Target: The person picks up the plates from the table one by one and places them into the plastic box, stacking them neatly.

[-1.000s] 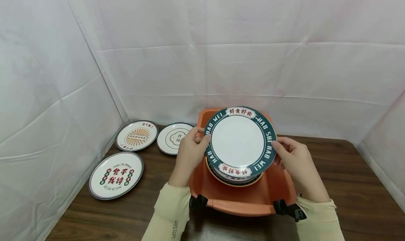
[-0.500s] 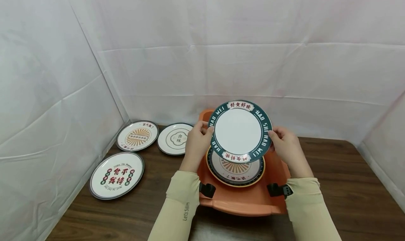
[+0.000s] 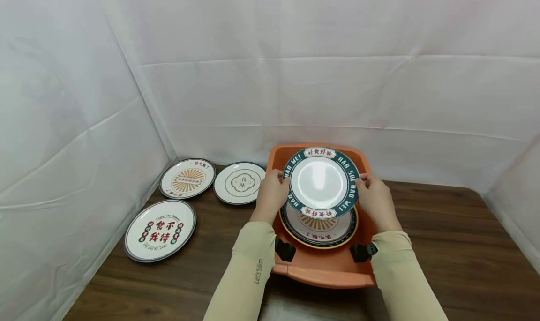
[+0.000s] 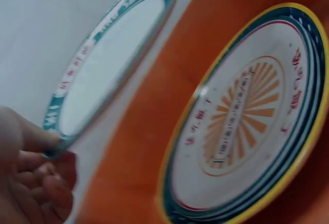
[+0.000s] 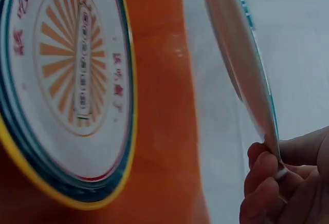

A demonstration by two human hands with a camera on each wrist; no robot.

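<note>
A white plate [image 3: 319, 182] with a broad green lettered rim is held up over the orange tub [image 3: 322, 275]. My left hand [image 3: 272, 194] pinches its left edge between thumb and fingers, and my right hand [image 3: 375, 200] pinches the right edge the same way. Below it, inside the tub, lies a stack of plates; the top plate [image 4: 239, 116] carries an orange sunburst and red characters, and a yellow-rimmed plate [image 5: 77, 204] shows at the bottom. In both wrist views the lifted plate is tilted and apart from that stack.
On the brown wooden table [image 3: 426, 227], left of the tub, lie a sunburst plate [image 3: 187, 178], a plate with a cloud-shaped emblem [image 3: 239, 183] and a larger plate with red and green characters [image 3: 160, 231]. A white cloth wall [image 3: 320, 91] stands behind.
The green-rimmed plate has moved up and away from me, off the stack, uncovering the sunburst plate beneath, then dipped slightly. Both hands keep their grip. The plates on the table stay put.
</note>
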